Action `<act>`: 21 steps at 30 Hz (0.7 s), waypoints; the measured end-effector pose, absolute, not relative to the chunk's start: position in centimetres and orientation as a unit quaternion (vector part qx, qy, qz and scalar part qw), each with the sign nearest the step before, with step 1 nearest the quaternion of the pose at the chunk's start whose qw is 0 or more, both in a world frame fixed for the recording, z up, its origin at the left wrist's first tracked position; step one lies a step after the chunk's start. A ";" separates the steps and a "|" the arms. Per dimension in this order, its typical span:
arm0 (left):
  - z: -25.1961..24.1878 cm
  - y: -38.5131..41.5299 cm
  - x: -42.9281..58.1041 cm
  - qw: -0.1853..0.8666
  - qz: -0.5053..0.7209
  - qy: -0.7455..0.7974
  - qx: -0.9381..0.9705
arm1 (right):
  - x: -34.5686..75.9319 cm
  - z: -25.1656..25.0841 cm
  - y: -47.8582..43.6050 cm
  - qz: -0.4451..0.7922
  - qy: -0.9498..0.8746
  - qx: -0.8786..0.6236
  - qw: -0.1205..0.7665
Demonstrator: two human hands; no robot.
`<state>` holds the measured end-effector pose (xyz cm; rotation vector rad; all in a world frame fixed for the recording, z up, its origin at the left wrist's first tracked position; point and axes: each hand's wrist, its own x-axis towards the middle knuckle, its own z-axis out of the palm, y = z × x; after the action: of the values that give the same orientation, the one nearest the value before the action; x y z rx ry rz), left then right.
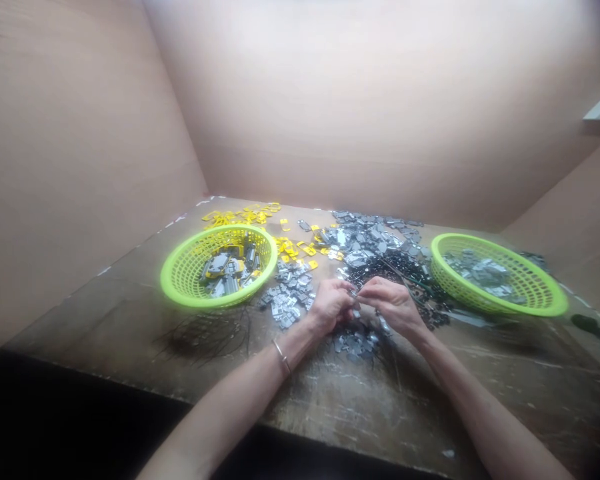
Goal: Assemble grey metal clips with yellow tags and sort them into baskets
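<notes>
My left hand (331,304) and my right hand (391,305) meet at the middle of the worn table (370,407), fingers pinched together around a small grey metal part (353,292). A thin bracelet sits on my left wrist. Under and around the hands lie several loose grey metal parts (290,297). Dark cords or wires (405,267) spread just beyond my right hand. Behind them is a larger heap of grey parts (370,237).
A green basket (180,277) at the left holds grey and yellow pieces. Another green basket (545,297) at the right holds grey parts. Yellow pieces (245,215) scatter at the back left. Cardboard walls (80,167) enclose the table. A dark-handled tool (593,325) lies at the far right.
</notes>
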<state>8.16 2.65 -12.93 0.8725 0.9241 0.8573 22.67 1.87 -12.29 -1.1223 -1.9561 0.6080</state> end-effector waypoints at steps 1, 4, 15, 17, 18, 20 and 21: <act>-12.8 2.6 8.2 0.723 0.393 0.413 0.390 | 22.7 -12.3 1.9 0.234 -0.772 -0.442 0.392; -12.7 2.4 8.2 0.728 0.416 0.391 0.379 | 22.8 -12.3 1.8 0.223 -0.773 -0.443 0.395; -13.6 2.5 8.4 0.678 0.484 0.392 0.391 | 21.7 -13.2 1.6 0.189 -0.763 -0.436 0.438; -13.8 2.5 8.5 0.674 0.488 0.392 0.393 | 21.6 -13.4 1.6 0.165 -0.770 -0.439 0.433; -13.9 2.6 8.5 0.671 0.490 0.392 0.394 | 21.5 -13.5 1.6 0.153 -0.772 -0.439 0.433; -13.9 2.7 8.5 0.663 0.499 0.393 0.396 | 21.4 -13.5 1.5 0.139 -0.775 -0.439 0.432; -13.9 2.7 8.5 0.661 0.502 0.392 0.396 | 21.3 -13.4 1.4 0.141 -0.773 -0.444 0.432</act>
<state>8.45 2.69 -13.94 0.8964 0.8877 1.1359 21.27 1.44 -13.40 -1.1055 -1.9258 0.3507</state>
